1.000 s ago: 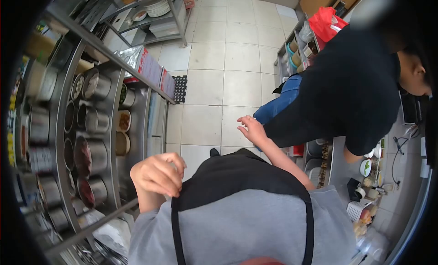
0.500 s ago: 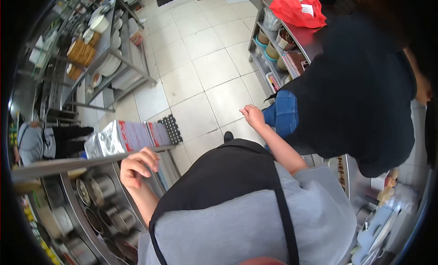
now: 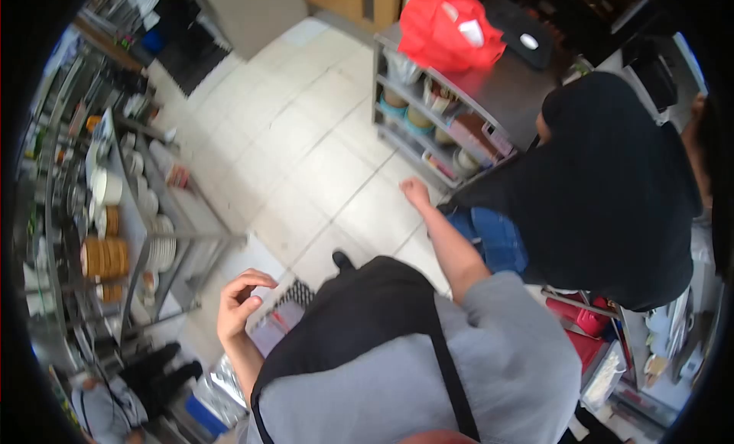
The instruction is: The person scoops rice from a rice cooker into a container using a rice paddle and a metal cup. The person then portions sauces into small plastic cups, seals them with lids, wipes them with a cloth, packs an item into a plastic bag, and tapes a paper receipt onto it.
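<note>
My left hand [image 3: 243, 303] is held out in front of my left side, its fingers loosely bent with the thumb apart and nothing in it. Behind it, lower down, are boxes with red and white print [image 3: 277, 322]. My right hand [image 3: 415, 193] hangs over the tiled floor ahead, curled closed; nothing shows in it. Nearest to it are a metal shelf unit [image 3: 413, 142] and the blue jeans [image 3: 489, 234] of a person in black. I wear a black apron [image 3: 352, 314] over a grey shirt.
On the shelf unit's top lies a red bag [image 3: 451, 31]. The person in black [image 3: 612, 199] leans close on my right. Left stands a metal rack with stacked plates [image 3: 160, 253] and bamboo steamers [image 3: 105, 257]. Another person [image 3: 111, 406] is at lower left. A dark mat [image 3: 183, 54] lies far off.
My view has turned left and I have moved forward along the floor. The shelf unit and the red bag appear nearer. My right hand has curled more; my left stays raised.
</note>
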Motion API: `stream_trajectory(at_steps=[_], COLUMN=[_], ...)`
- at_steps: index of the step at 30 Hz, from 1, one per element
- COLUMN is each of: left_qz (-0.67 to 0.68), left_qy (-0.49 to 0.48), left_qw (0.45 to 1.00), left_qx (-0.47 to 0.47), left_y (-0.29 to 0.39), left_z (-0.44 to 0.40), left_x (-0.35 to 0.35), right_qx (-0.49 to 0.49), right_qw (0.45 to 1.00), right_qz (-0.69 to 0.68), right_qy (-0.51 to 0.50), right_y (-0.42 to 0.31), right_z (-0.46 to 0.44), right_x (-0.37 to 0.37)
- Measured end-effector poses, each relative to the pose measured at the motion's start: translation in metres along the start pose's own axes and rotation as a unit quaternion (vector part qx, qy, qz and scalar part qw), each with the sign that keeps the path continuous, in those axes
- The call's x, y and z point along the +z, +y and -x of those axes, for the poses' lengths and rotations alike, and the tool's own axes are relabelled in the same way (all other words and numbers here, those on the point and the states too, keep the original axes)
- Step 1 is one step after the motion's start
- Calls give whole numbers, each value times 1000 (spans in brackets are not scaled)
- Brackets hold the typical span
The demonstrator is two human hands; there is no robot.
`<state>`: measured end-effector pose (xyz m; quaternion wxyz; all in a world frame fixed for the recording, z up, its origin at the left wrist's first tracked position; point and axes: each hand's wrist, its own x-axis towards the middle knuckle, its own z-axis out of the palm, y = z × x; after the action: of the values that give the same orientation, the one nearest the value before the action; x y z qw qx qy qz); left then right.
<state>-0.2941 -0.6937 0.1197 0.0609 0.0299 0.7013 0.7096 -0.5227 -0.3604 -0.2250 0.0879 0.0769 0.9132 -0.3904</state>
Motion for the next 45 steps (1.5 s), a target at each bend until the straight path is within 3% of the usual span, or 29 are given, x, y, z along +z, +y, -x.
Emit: stream_trajectory(at_steps=[1, 7, 9, 11, 13, 15, 18, 19, 21, 24, 26, 28, 32, 33, 34, 36, 38, 39, 40, 41, 42, 45], left_qz=[23, -16, -62, -72, -83, -193, -161, -194, -130, -107, -129, -131, -143, -123, -124, -136, -133, -131, -133, -138, -143, -129], left_qy=[28, -26, -92, -120, -170, -235, -295, -305, -257, -234, -206, -200, -195, -191, -200, -196, -207, -214, -218, -219, -222, -236], left_qw=[999, 999, 991, 988, 967, 946, 914, 907, 912, 918, 918, 914, 898, 896, 891, 885, 882, 880, 879, 881, 882, 882], left_qx=[-1, -36, -74, -60, -167, -111, -226, -215, -292, -301, -315, -327, -368, -382, -387, -400, -402, -404, -402, -396, -390, -386], left_y=[-2, 27, 28, 19, 12, -8, 0, 2, -16, -62, -48, -51, -57, -60, -59, -56, -65, -67, -67, -65, -65, -55], left_z=[-19, -148, -190, -228, -261, -286, -308, -314, -328, -341, -361, -374, -395, -398, -402, -409, -411, -412, -413, -415, -417, -424], left_x=[-13, -43, -33, -17, 3, 18, 37, 43, 42, 23, 32, 33, 33, 33, 35, 41, 37, 35, 35, 36, 37, 46], right_qx=[-43, 158, 236, 319, 409, 371, 447, 455, 461, 441, 414, 386, 341, 342, 345, 365, 398, 413, 403, 350, 277, 243], right_qw=[996, 985, 971, 936, 894, 918, 875, 868, 863, 870, 871, 848, 707, 674, 674, 717, 812, 855, 871, 758, 577, 446], right_qz=[69, 63, 4, -87, -85, 20, -52, -54, -42, 26, 128, 275, 593, 636, 633, 572, 383, 223, -51, -415, -649, -764], right_qy=[-44, 29, 45, 122, 164, 141, 181, 189, 204, 219, 231, 238, 178, 155, 157, 159, 190, 223, 278, 362, 412, 398], right_y=[14, 87, 124, 154, 230, 250, 236, 234, 236, 259, 271, 276, 255, 248, 250, 268, 289, 294, 289, 273, 258, 225], right_z=[-12, -41, -63, -85, -129, -155, -166, -169, -175, -179, -175, -163, -108, -97, -90, -100, -130, -144, -158, -173, -177, -165], right_x=[-1, 5, 11, 22, 59, 66, 40, 34, 23, 3, -54, -160, -405, -433, -449, -389, -261, -184, -118, -62, -36, -16])
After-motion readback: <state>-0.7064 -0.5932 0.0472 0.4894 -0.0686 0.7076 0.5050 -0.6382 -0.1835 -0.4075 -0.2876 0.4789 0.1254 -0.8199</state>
